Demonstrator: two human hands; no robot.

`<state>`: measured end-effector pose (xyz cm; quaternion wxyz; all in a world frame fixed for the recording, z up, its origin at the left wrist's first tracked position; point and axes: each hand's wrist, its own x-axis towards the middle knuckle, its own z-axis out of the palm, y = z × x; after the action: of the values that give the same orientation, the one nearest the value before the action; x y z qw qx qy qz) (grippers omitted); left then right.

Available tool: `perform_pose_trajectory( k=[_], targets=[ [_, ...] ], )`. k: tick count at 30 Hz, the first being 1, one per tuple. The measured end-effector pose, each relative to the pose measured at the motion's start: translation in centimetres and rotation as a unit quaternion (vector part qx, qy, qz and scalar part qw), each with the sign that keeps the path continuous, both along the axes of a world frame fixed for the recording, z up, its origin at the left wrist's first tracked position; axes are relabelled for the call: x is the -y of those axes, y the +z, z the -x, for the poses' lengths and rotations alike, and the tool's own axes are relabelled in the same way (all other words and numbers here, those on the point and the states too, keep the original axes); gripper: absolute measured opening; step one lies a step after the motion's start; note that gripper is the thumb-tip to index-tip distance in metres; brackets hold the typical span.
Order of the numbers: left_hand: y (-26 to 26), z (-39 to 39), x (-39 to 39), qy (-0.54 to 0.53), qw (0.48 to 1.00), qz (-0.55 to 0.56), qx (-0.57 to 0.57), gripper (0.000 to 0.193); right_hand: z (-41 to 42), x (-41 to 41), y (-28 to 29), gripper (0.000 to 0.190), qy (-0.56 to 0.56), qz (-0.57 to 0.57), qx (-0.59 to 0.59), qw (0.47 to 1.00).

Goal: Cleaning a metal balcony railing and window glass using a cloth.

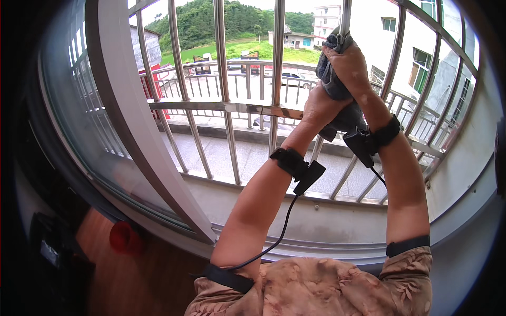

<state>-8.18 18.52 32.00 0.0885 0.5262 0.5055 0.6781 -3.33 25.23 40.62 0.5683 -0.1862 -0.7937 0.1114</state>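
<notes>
Both my hands are wrapped around a dark grey cloth (334, 85), which is bunched about one upright bar of a stainless-steel window grille (278, 51). My right hand (350, 65) grips the cloth higher up, near the top of the view. Just below and to its left, my left hand (322, 104) holds the lower part, close to the grille's flat horizontal rail (253, 108). A loose end of the cloth hangs beneath my hands. The cloth and my fingers hide that stretch of the bar.
A sliding window sash (130, 118) with a white frame stands to the left. The window track (300, 249) runs before my body. Black straps with cables sit on both forearms. Beyond the grille is a balcony railing (249, 85). A red bucket-like container (124, 237) is at lower left.
</notes>
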Motion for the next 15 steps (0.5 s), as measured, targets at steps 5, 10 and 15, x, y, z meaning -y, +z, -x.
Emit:
perform_pose_trajectory(
  k=[5, 10, 15],
  targets=[
    [-0.2, -0.6, -0.4, 0.142, 0.986, 0.057, -0.060, 0.068, -0.2, -0.3, 0.0, 0.030, 0.070, 0.034, -0.012, 0.997],
    [-1.0, 1.2, -1.1, 0.068, 0.995, -0.006, -0.073, 0.070, -0.5, 0.0, 0.0, 0.030, 0.231, 0.127, -0.011, 0.965],
    [-0.6, -0.5, -0.3, 0.147, 0.985, 0.043, -0.081, 0.071, -1.0, 0.1, -0.6, 0.032, 0.113, 0.027, -0.025, 0.993]
  ],
)
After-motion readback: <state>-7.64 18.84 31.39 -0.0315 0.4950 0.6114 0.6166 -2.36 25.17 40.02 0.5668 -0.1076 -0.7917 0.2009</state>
